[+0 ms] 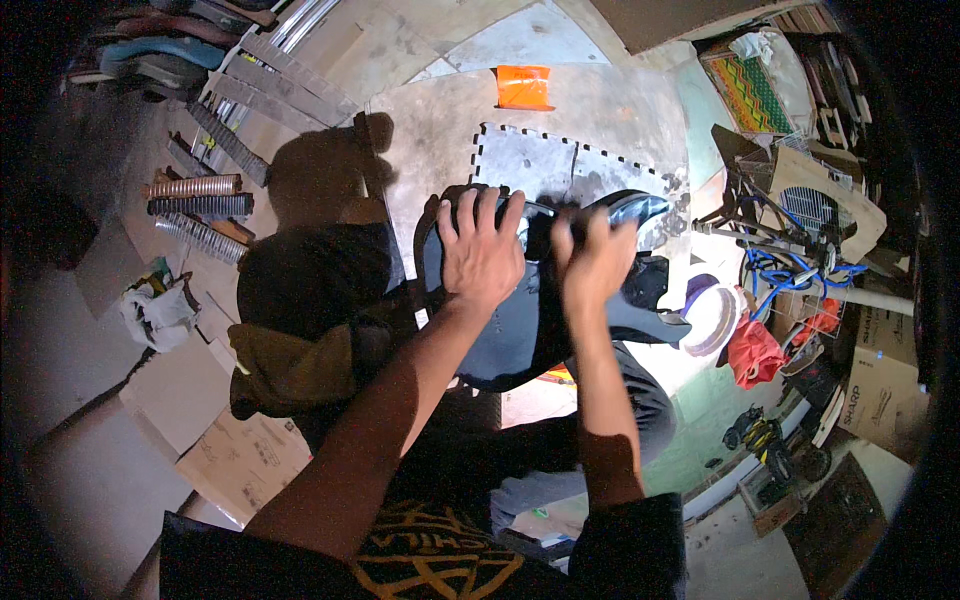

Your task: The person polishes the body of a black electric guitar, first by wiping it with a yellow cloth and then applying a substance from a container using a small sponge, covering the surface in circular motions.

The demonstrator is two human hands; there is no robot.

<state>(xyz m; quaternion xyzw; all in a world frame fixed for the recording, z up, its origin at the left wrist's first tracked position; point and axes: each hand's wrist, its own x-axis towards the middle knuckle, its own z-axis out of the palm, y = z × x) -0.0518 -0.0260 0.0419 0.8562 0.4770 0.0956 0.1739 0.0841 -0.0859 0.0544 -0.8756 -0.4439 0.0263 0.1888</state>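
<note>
Basin [712,320], contents unclear, sits right of a black shell [505,345]; left fingers [488,210] spread over it, right fingers [600,235] blurred, grip unclear.

the black part [515,325] is a broad, smooth shell of hard-looking material, dull over its large body and shiny at the far right. its near edge curves round like a bowl's, and its left side is rounded too. on the right it splits into two points: the upper is a glossy, curved horn that picks up bluish light, the lower a flatter prong tapering rightward. between them is a dark, angular piece. a small bright glint shows near the far edge, at the middle. it lies crosswise, points to the right; some of its surface is hidden.
</note>
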